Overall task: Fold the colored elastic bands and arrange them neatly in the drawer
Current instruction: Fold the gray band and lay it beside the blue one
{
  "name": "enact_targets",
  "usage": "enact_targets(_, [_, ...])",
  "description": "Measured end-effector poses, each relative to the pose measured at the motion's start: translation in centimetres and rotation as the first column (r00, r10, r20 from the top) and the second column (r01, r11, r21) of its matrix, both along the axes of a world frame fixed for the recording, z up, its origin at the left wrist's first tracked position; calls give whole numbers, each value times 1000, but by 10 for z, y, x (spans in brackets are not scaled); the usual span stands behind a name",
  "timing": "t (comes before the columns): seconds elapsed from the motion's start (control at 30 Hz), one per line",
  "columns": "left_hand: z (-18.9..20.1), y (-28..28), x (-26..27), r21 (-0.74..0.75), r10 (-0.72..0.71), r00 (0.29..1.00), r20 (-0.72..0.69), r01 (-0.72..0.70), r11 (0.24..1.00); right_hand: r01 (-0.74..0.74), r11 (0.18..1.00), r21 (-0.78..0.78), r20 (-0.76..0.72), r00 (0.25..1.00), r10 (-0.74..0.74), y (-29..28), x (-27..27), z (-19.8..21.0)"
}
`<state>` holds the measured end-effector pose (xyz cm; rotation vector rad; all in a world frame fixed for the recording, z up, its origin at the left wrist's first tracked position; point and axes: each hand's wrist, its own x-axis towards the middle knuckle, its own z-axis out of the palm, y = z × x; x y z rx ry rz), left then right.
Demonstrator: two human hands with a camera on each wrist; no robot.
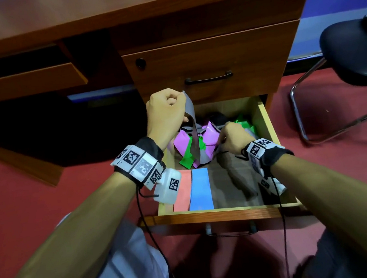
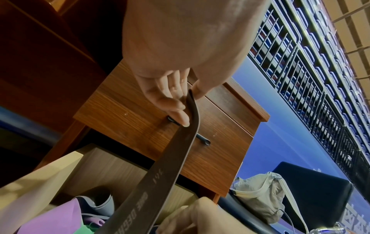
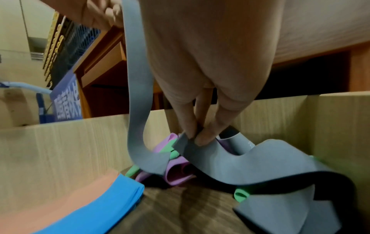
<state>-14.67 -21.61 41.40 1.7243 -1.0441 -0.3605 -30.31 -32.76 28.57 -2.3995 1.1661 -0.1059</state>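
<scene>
The lower drawer (image 1: 211,215) stands pulled out. A salmon band (image 1: 182,191) and a blue band (image 1: 200,189) lie folded flat side by side at its front left. Purple bands (image 1: 184,142), green bands (image 1: 188,161) and grey ones are heaped at the back. My left hand (image 1: 168,113) is raised above the drawer's back left corner, fingers curled round the top of a grey band (image 1: 192,126) that hangs down into the heap. My right hand (image 1: 232,137) is low in the drawer, and its fingertips (image 3: 198,137) pinch a fold of grey band (image 3: 210,156) on the heap.
A shut upper drawer with a black handle (image 1: 209,78) is right behind my left hand. A black chair (image 1: 354,53) stands to the right on red carpet (image 1: 48,198). The drawer's right half shows bare wood floor (image 1: 229,179).
</scene>
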Motion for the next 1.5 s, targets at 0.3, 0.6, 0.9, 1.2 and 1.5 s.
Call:
enact_targets(0.3, [-4,-4,-5,53,-73,997,-32,75,996,92,782,616,618,560,-553,3,-18,67])
enact_targets(0.6, [0,-6,-23,208,-167,934,-315,240,948,-184,834,520,704,645,-296,29,-46,117])
enact_targets(0.9, [1,6,-48,280,-267,796,-544,472,836,-212,834,510,666,710,-227,40,-73,109])
enact_targets(1.2, [-5,4,-52,233,-221,783,-581,420,877,-192,854,484,650,732,-204,38,-77,112])
enact_targets(1.5, [-6,4,-51,202,-202,734,-649,422,884,-205,840,502,647,734,-207,37,-72,112])
